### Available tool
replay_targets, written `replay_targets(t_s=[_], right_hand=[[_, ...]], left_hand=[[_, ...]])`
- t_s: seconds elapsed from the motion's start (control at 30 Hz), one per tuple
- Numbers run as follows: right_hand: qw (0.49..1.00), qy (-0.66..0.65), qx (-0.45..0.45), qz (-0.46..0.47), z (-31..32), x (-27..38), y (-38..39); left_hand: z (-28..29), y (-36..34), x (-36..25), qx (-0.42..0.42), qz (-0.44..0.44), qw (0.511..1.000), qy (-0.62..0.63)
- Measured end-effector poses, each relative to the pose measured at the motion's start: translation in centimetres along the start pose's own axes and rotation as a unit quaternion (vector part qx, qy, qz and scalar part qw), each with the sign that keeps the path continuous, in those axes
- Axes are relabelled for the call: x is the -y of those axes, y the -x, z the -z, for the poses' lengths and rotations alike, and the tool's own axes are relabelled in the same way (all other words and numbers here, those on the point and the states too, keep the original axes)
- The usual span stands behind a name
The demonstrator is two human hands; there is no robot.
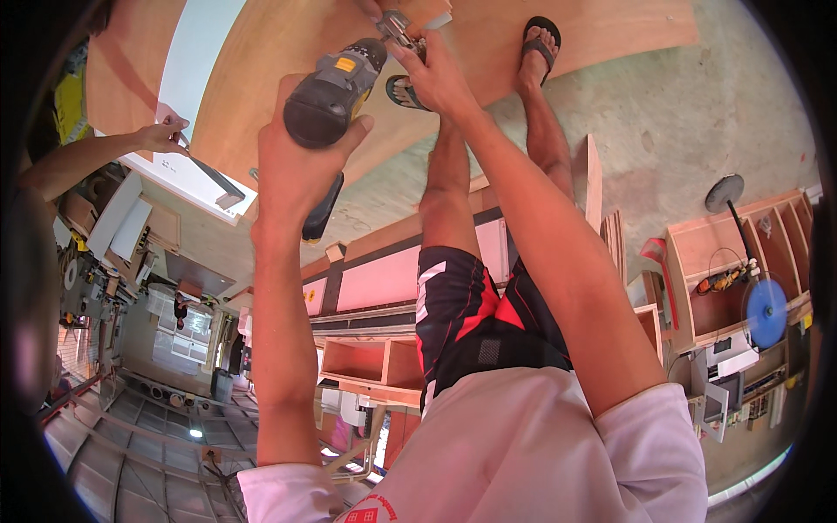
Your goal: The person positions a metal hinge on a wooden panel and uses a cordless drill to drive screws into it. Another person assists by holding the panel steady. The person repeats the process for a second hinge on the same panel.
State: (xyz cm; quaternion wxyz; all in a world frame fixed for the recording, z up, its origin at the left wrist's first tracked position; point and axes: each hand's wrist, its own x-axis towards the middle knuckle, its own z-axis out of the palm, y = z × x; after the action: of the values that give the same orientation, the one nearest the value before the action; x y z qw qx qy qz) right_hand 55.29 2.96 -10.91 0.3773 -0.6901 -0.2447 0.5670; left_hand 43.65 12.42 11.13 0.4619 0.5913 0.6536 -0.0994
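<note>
My left hand [301, 161] wraps round the handle of a black and grey cordless drill [331, 96] with a yellow mark. The drill's chuck points up and right at a small silver metal hinge [401, 31]. My right hand [440, 74] pinches that hinge over a large brown wooden panel [261, 96]. Another person's fingers [370, 7] show at the top edge, close to the hinge. At the left, a co-worker's hand [161, 135] grips a long grey metal bar [214, 179] over a white board [179, 187].
Sandalled feet [540, 48] stand on the concrete floor [697, 113] by the panel. Wooden shelf units [362, 359] lie behind my legs. Off to the right stand an open wooden cabinet [706, 296] and a blue disc [766, 312].
</note>
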Motion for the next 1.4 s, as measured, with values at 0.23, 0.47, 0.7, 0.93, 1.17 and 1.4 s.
replay_targets(t_s=[0.23, 0.47, 0.7, 0.93, 1.17, 1.4], right_hand=[[0.999, 0.037, -0.017, 0.011, 0.1, -0.2, 0.3], [1.0, 0.011, -0.012, -0.007, -0.4, -0.4, 0.1], [0.999, 0.037, -0.009, -0.017, -0.2, -0.1, 0.2], [0.999, -0.023, -0.011, -0.044, -0.2, 0.3, 0.6], [1.0, 0.0, -0.016, -0.025, -0.3, 0.4, 0.5], [0.998, -0.029, -0.007, -0.062, -0.4, 0.5, 0.6]], left_hand=[[-0.6, -0.1, 1.1, -0.011, -0.06, 0.998, 0.006], [-0.5, -0.2, 1.1, -0.002, -0.057, 0.998, 0.019], [-0.1, -0.4, 0.9, 0.007, -0.026, 0.999, 0.02], [-0.3, -0.6, 1.1, 0.008, -0.039, 0.999, 0.028], [-0.6, -0.8, 0.1, -0.003, -0.047, 0.998, 0.05], [-0.2, -1.3, -0.6, -0.004, -0.014, 0.999, 0.04]])
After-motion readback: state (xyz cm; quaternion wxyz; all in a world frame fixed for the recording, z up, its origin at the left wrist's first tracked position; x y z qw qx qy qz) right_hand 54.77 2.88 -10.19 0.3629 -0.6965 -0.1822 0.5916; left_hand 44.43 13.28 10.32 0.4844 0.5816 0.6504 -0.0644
